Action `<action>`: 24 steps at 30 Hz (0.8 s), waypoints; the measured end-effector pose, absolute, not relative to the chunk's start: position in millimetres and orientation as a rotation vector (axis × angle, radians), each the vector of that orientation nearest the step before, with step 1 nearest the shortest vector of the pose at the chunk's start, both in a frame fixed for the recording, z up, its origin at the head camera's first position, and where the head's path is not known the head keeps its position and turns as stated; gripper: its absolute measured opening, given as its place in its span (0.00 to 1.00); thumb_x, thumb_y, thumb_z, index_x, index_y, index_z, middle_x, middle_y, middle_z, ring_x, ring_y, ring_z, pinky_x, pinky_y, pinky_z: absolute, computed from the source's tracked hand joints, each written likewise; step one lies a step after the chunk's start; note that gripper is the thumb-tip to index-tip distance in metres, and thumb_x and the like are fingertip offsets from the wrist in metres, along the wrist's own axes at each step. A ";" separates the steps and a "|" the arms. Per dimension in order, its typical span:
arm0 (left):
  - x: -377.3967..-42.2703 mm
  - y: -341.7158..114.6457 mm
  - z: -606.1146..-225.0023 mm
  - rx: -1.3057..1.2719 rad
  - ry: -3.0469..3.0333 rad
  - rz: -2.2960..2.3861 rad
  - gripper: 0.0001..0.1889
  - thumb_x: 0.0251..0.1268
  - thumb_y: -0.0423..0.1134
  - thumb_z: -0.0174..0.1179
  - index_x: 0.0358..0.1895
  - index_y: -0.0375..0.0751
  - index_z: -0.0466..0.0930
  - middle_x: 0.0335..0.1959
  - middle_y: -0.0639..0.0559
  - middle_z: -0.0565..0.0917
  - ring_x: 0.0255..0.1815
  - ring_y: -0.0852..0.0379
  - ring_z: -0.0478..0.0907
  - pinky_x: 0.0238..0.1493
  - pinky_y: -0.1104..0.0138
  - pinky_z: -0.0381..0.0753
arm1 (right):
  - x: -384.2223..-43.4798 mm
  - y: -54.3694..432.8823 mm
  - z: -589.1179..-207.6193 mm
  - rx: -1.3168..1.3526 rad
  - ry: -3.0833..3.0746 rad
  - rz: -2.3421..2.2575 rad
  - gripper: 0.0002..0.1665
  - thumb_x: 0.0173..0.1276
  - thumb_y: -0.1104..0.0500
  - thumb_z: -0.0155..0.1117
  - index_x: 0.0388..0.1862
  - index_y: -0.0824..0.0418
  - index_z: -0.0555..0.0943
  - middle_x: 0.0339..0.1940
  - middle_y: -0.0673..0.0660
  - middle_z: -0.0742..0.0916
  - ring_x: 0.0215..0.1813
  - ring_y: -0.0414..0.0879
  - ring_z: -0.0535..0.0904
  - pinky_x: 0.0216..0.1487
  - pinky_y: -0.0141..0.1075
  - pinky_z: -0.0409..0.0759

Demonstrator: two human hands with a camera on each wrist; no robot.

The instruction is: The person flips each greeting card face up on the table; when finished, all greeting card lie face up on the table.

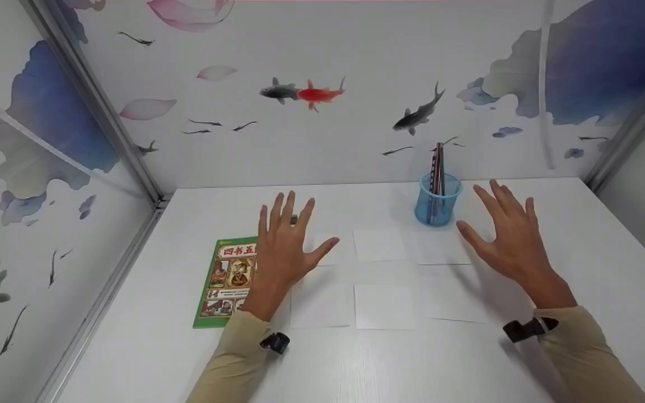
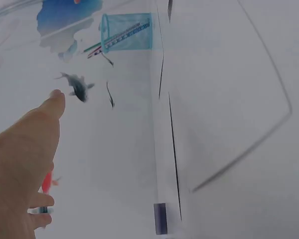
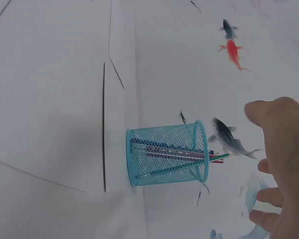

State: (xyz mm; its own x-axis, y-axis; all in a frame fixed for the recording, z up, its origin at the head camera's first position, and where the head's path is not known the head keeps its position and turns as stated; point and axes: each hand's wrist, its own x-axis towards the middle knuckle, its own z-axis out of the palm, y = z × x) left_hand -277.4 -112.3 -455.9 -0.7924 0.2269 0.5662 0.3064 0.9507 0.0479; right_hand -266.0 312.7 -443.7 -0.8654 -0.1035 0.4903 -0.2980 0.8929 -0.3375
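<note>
My left hand (image 1: 283, 246) hovers with spread fingers over the right side of a green-bordered book (image 1: 227, 285), covering part of its cover. Just behind its fingers a small dark block (image 1: 294, 220) lies on the table; the left wrist view also shows this block (image 2: 160, 219). My right hand (image 1: 510, 240) is held up with fingers apart, to the right of a blue mesh pen cup (image 1: 433, 211). Several pencils (image 1: 438, 168) stand in the cup, and they show through its mesh in the right wrist view. Neither hand holds anything.
Several white paper cards (image 1: 384, 306) lie in rows on the white table (image 1: 356, 369) between the hands. Behind the table rises a white wall (image 1: 322, 151) printed with fish and petals. Metal posts (image 1: 98, 101) frame the side panels. Both wrists wear small black cameras on straps.
</note>
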 end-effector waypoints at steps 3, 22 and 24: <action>-274.0 -98.2 -458.6 -0.451 -2.467 -0.173 0.46 0.69 0.78 0.57 0.81 0.52 0.72 0.82 0.40 0.73 0.85 0.39 0.66 0.84 0.42 0.65 | -262.6 312.6 -444.3 0.409 -2.601 0.644 0.45 0.78 0.46 0.70 0.87 0.53 0.65 0.89 0.67 0.65 0.87 0.71 0.59 0.85 0.74 0.47; -237.0 28.7 -477.5 -1.075 -2.765 -0.362 0.27 0.80 0.60 0.61 0.73 0.53 0.80 0.68 0.58 0.86 0.72 0.57 0.80 0.76 0.60 0.78 | -253.2 303.5 -463.6 0.702 -3.146 0.803 0.23 0.67 0.44 0.81 0.54 0.54 0.87 0.47 0.49 0.88 0.50 0.46 0.81 0.53 0.38 0.87; -235.0 37.1 -478.1 -1.121 -2.813 -0.326 0.29 0.79 0.62 0.61 0.75 0.54 0.79 0.71 0.59 0.84 0.74 0.58 0.78 0.77 0.61 0.77 | -250.6 302.5 -465.0 0.684 -3.179 0.745 0.31 0.61 0.38 0.84 0.54 0.54 0.86 0.47 0.50 0.86 0.51 0.47 0.79 0.53 0.40 0.85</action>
State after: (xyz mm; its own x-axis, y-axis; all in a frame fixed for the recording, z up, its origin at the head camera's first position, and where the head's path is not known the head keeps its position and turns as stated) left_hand -235.0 37.1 -478.1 -0.7251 0.6680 0.1673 0.6886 0.7069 0.1619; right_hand -250.6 302.5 -465.0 -0.8978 -0.4303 -0.0934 -0.3440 0.8179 -0.4612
